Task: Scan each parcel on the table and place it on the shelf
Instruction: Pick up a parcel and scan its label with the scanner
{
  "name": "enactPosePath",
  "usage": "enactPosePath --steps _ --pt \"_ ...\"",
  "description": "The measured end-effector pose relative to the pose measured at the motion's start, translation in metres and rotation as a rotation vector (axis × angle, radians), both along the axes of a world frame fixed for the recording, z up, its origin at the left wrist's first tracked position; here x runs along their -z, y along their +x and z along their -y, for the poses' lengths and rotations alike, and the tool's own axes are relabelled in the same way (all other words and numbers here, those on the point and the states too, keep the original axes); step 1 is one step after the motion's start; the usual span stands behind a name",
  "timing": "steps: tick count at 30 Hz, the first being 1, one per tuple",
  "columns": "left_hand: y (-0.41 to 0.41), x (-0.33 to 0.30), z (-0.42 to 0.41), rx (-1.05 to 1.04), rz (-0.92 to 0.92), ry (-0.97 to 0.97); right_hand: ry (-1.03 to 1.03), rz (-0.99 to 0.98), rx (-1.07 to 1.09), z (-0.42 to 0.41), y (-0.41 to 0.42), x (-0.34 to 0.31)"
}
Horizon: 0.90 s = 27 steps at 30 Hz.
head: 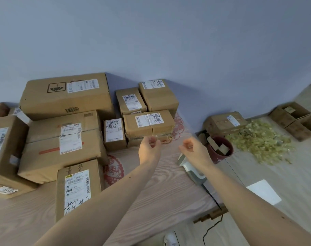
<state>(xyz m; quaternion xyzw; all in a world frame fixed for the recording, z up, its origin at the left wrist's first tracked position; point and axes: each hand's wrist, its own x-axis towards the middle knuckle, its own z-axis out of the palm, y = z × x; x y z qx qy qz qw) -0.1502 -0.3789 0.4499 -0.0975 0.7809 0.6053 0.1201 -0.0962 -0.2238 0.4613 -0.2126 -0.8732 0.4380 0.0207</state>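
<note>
Cardboard parcels with white shipping labels occupy the left and rear of the wood-grain counter [151, 183]. The taped parcel [149, 123], bearing a label with black handwriting, lies on the counter just beyond both hands. A small upright parcel [114, 134] stands beside it on the left. A grey handheld scanner [191, 170] rests at the counter's right edge, partly hidden under the right forearm. Left hand [149, 148] and right hand [193, 148] are both raised above the counter, arms extended forward, fingers loosely curled; each grip is narrow and holds nothing. The hands are apart from each other.
</note>
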Motion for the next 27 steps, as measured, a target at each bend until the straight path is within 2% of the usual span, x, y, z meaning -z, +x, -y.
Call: enactPosePath --steps 5,10,14,18,20,27 --pt "-0.015 0.015 -0.034 -0.091 0.057 -0.021 -0.044 0.141 -0.053 -0.050 -0.010 0.035" --pt "-0.021 0.031 -0.061 -0.173 0.080 -0.035 0.004 0.255 -0.145 -0.078 -0.018 0.060" --pt "-0.016 0.049 -0.075 -0.201 0.110 -0.056 0.070 0.331 -0.167 -0.092 -0.018 0.091" --pt "-0.011 0.061 -0.083 -0.223 0.132 -0.061 0.146 0.493 -0.188 -0.094 -0.016 0.119" --pt "-0.012 0.064 -0.083 -0.224 0.136 -0.069 0.123 0.538 -0.189 -0.092 -0.015 0.129" --pt "-0.019 0.071 -0.071 -0.255 0.145 -0.090 0.042 0.509 -0.178 -0.082 -0.019 0.153"
